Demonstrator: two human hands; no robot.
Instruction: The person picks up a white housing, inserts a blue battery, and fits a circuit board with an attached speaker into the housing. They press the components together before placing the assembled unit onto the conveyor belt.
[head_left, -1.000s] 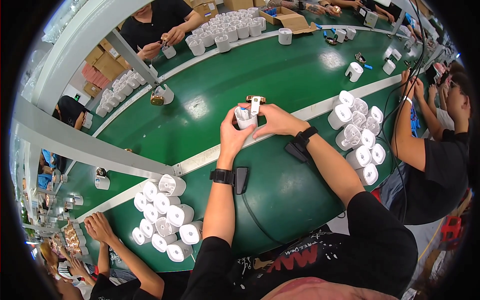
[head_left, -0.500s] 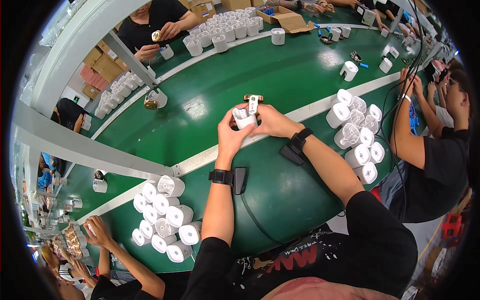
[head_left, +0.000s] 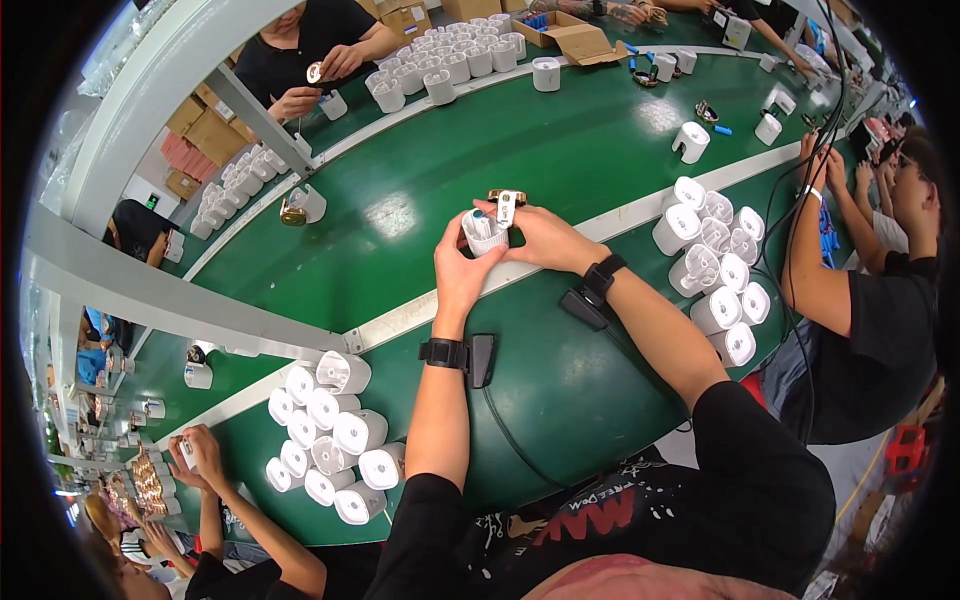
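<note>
- Here's the left hand (head_left: 460, 270), curled snugly round a white cup (head_left: 486, 240)!
- The right hand (head_left: 540, 238) closes in from the other side, fingers by the gold-rimmed part (head_left: 507, 197) at the cup's mouth; from here I can't tell how firmly they grip it.
- The cup is up over the green belt (head_left: 390, 260), near the pale rail (head_left: 400, 318).
- More white cups: one cluster (head_left: 358, 430) to the left, another (head_left: 717, 312) to the right!

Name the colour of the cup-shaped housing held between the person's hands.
The housing is white, seen best in the head view.
</note>
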